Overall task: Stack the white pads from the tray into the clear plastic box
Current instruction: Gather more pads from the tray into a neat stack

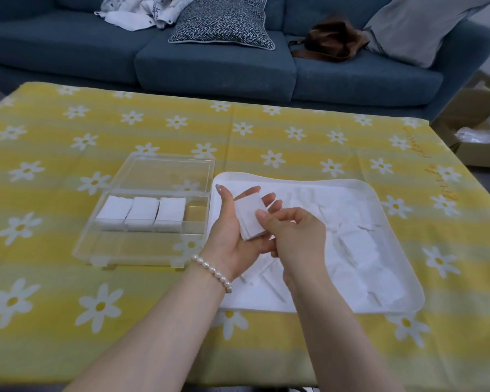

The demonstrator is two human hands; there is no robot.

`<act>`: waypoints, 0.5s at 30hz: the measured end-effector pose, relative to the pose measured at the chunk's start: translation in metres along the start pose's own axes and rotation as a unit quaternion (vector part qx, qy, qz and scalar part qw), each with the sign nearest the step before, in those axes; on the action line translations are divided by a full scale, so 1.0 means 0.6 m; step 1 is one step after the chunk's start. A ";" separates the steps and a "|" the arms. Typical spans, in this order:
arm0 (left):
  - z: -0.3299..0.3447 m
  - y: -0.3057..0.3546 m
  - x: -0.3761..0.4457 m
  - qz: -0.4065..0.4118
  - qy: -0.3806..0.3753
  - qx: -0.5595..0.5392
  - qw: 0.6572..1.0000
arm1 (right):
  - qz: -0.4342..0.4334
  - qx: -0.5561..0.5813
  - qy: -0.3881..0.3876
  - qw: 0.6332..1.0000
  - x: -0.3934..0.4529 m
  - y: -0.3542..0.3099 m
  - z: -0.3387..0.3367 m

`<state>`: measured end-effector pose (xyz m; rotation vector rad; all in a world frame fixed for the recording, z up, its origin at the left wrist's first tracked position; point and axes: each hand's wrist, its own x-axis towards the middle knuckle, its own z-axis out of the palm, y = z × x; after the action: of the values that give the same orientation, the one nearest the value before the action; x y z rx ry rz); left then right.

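Observation:
A small stack of white pads (249, 217) lies in the palm of my left hand (232, 236), with its fingers spread behind the stack. My right hand (297, 233) pinches the stack's right edge with thumb and curled fingers. Both hands hover over the left end of the white tray (399, 267), which holds several loose white pads (357, 244). To the left stands the clear plastic box (142, 244) with its lid (167, 171) folded back. Three stacks of pads (142, 212) stand side by side in the box's back row, and a gap remains at that row's right end.
A yellow tablecloth with white daisies (294, 137) covers the low table. A blue sofa (215, 63) with cushions, clothes and a brown bag (331, 41) runs behind it. A cardboard carton (481, 128) sits off the table's right edge.

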<state>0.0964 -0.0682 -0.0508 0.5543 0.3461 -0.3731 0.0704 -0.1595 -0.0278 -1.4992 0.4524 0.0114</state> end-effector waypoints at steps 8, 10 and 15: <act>-0.001 0.000 -0.002 0.019 0.029 0.030 0.999 | -0.035 -0.090 0.032 0.995 0.004 0.010 0.014; 0.001 0.002 -0.003 0.018 0.023 0.019 0.999 | -0.065 -0.140 0.035 0.987 0.004 0.011 0.016; -0.006 0.033 0.001 0.027 0.038 -0.023 0.999 | -0.141 -0.180 0.001 0.973 0.040 -0.003 -0.014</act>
<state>0.1047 -0.0507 -0.0451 0.5322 0.4117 -0.2918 0.0906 -0.1740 -0.0329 -1.9115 0.2423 -0.1374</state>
